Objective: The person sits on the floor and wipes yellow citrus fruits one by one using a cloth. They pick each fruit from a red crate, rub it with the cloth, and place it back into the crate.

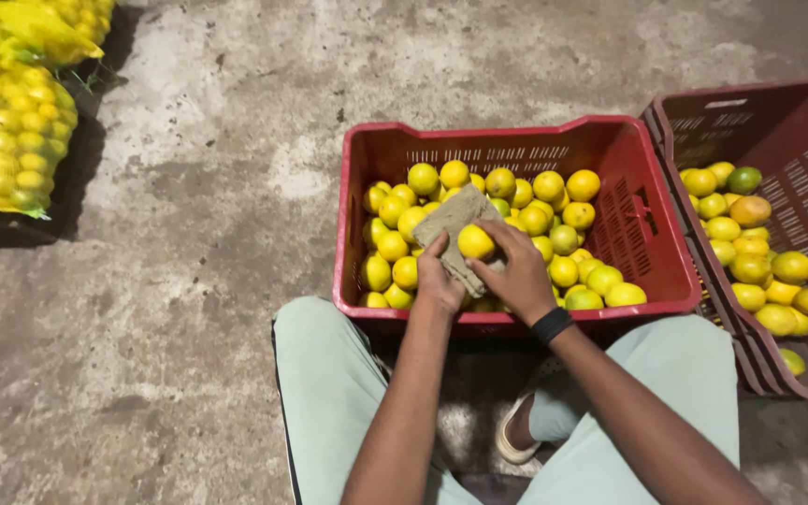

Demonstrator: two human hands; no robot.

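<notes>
At frame centre the right hand pinches a yellow citrus fruit in its fingers over the red crate, while the left hand presses a brown cloth. A loose pinch could drop the fruit among the others. Whether the left fingers grip the cloth cannot be told; the second crate is cut off at right.

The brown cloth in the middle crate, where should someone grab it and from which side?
Probably the cloth's free far corner, from above. It lies draped over the yellow fruit in the red crate, its near part pinned under the left hand and right hand, which hold one yellow fruit.
</notes>
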